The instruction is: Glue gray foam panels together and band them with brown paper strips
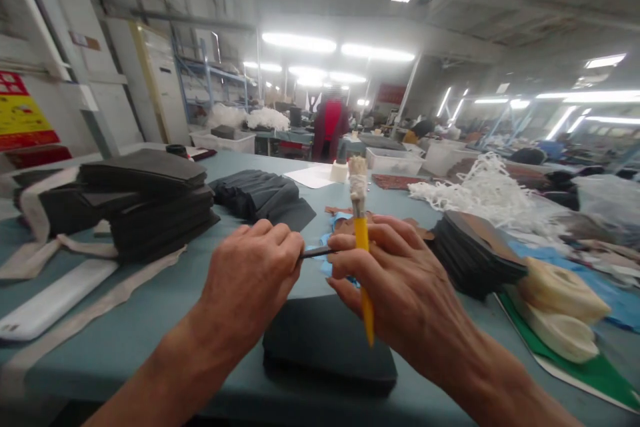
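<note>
My left hand is closed, its fingers curled round one end of a thin dark strip. The strip's other end meets the fingertips of my right hand. A brush with a yellow handle stands nearly upright between the fingers of that right hand, its pale, clotted bristles pointing up. Below both hands, a stack of dark fabric pieces lies near the table's front edge. Light blue and brown scraps show behind my right hand, partly covered by it.
Tall dark stacks and a white flat bar lie at left on the blue-green table. Dark folded cloth sits further back. At right are another dark stack, cream rolls and white cords. A person stands beyond.
</note>
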Demonstrator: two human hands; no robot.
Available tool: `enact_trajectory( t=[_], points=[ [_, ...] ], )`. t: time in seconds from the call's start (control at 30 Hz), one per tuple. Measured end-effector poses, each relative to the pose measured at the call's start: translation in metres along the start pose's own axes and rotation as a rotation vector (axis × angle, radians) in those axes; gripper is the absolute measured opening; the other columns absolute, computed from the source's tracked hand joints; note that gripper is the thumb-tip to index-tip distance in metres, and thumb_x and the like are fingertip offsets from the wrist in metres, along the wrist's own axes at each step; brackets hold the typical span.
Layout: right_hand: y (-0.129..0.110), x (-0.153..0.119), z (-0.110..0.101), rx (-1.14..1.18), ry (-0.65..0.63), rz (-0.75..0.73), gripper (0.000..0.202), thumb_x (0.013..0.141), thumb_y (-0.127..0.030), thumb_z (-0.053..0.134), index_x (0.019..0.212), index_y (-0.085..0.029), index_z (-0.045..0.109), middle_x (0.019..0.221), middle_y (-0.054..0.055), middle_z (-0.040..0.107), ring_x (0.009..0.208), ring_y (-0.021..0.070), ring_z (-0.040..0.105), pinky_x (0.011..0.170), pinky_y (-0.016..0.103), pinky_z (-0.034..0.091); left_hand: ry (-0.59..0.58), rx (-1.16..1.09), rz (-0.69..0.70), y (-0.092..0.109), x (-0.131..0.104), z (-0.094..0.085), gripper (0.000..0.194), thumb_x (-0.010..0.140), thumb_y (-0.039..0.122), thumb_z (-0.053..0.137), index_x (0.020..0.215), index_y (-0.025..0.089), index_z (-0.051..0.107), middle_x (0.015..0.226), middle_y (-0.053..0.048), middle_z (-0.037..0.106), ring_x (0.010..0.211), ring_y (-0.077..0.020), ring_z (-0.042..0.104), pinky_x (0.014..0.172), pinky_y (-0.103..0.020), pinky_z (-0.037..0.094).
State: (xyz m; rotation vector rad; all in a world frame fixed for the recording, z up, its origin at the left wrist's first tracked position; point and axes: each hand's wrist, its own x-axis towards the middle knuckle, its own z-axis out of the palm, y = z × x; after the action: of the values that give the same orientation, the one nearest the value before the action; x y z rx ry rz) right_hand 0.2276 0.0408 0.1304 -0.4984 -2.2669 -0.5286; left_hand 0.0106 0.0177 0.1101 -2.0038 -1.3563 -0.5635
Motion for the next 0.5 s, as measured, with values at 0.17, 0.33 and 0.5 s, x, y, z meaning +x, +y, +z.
enact_trajectory(
  t=[0.17,0.33,0.5],
  points=[
    [-0.006,0.000,0.019,-0.064,-0.082,-0.068,0.021,0.100,-0.003,0.060,0.088,-0.020,0.064,0.082,0.003,0.074,0.086,0.0207,0.065,0.113,0.045,0.048,-0.045,-0.010,0.010,0.019,0.001,-0.002,0.021,0.086,0.010,0.071,0.074,0.024,0.061,0.072,-0.002,0.070,0.074,-0.0269,0.067,0.068,-0.041,0.045],
    [-0.002,-0.009,0.016,-0.063,-0.010,-0.096,0.024,0.102,-0.003,0.057,0.087,-0.022,0.062,0.089,0.002,0.078,0.083,0.0189,0.065,0.110,0.041,0.050,0.021,-0.125,-0.073,-0.002,-0.015,-0.015,0.027,0.093,0.036,0.075,0.115,0.022,0.071,0.112,-0.009,0.079,0.104,-0.0350,0.071,0.087,-0.048,0.050],
    [0.016,-0.051,0.011,-0.109,0.115,-0.035,0.023,0.097,-0.006,0.067,0.092,-0.028,0.061,0.110,-0.002,0.083,0.097,0.0203,0.069,0.104,0.040,0.049,0.048,-0.388,-0.365,-0.039,-0.075,-0.004,0.082,0.087,0.083,0.060,0.150,0.030,0.055,0.137,-0.009,0.070,0.120,-0.0424,0.068,0.103,-0.057,0.053]
  ],
)
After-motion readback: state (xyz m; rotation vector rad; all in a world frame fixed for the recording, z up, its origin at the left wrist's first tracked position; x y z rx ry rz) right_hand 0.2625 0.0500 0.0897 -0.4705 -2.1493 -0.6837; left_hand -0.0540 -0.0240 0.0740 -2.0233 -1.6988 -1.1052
